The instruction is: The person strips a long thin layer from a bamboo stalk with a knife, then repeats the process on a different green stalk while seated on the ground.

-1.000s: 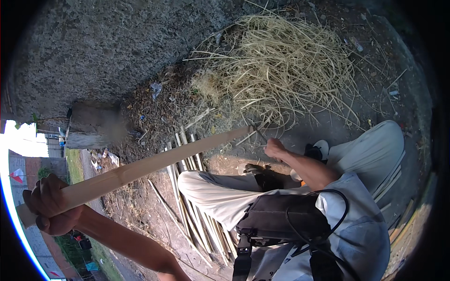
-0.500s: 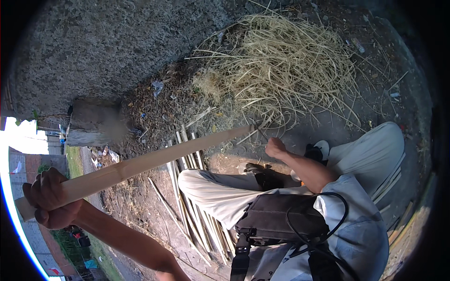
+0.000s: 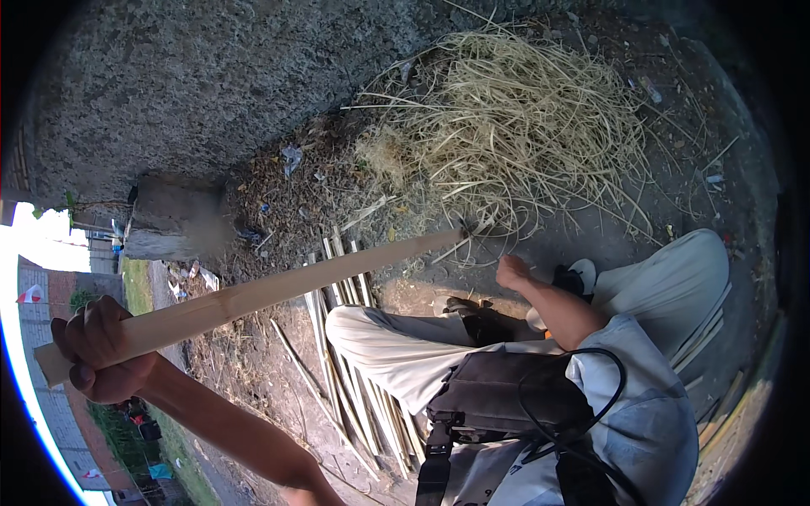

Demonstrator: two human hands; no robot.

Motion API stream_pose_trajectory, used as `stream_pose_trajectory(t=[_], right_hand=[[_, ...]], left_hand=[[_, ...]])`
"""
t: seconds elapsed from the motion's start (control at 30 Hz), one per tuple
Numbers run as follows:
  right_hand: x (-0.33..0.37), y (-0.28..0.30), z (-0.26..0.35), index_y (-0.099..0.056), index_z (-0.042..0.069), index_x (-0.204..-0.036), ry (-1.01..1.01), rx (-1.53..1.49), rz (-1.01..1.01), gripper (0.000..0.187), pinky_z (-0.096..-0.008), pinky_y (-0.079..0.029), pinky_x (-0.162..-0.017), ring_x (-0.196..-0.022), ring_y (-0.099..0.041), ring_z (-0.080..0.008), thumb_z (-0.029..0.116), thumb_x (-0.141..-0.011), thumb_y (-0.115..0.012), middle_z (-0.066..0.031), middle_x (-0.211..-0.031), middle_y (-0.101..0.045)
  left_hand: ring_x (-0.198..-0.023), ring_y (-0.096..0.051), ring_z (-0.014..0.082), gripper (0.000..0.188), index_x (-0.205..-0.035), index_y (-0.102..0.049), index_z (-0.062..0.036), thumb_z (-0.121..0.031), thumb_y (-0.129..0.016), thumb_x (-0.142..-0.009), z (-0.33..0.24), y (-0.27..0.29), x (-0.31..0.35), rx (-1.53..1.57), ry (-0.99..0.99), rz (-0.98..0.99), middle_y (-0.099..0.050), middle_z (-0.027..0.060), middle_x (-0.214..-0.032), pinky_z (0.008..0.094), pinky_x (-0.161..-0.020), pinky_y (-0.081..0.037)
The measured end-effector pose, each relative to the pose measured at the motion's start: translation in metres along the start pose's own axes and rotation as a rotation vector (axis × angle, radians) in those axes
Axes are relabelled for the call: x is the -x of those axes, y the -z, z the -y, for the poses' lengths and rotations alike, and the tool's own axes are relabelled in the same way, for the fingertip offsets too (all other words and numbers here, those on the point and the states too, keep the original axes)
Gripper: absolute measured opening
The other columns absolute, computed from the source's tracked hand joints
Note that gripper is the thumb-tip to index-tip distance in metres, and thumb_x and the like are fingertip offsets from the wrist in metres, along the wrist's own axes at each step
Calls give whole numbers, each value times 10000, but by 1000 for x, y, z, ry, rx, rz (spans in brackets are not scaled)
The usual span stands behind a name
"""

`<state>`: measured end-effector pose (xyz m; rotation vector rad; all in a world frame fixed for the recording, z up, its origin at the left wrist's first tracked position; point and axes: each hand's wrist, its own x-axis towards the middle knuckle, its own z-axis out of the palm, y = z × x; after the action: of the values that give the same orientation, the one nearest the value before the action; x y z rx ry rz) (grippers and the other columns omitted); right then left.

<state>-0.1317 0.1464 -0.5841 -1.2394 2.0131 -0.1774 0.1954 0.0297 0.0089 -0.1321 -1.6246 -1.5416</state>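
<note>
Trimming seems to be in hand, with thin bamboo strips (image 3: 540, 126) heaped toward one o'clock; next, the bamboo slat (image 3: 270, 294) probably needs steadying. The left hand (image 3: 97, 333) clamps its eight-o'clock end; the right hand (image 3: 512, 271), well apart, curls at four o'clock off its far tip, contents too blurred to tell.

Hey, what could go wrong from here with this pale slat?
The bare left hand grips the pale slat, so an edge could leave a splinter. The dark thing at its far end is unclear; if sharp, a slip might catch the nearby right hand. The tangled strands close by might snag that end.
</note>
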Motion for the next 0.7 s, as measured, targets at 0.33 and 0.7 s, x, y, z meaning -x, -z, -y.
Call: stream_pose_trajectory(t=[0.33,0.7], right_hand=[[45,43,133,-621,-45,-797,306,-469,-142,339,-454,-483,-620,-651,-624,-395,288,-853,-593,-212,-639,-611],[42,20,81,-634,-70,-837,26,-319,121,354,-468,-496,-700,-786,-634,-412,277,-867,-571,-270,-775,-628]], left_hand=[[-531,-228,123,263,-619,-249,-129,-62,-476,-732,36,-38,-25,-683,-293,-1017,-207,3,-606,266,-497,-220],[-495,-287,127,199,-599,-340,-77,-18,-489,-716,37,-38,-36,-854,-330,-1005,-305,20,-589,260,-460,-235]])
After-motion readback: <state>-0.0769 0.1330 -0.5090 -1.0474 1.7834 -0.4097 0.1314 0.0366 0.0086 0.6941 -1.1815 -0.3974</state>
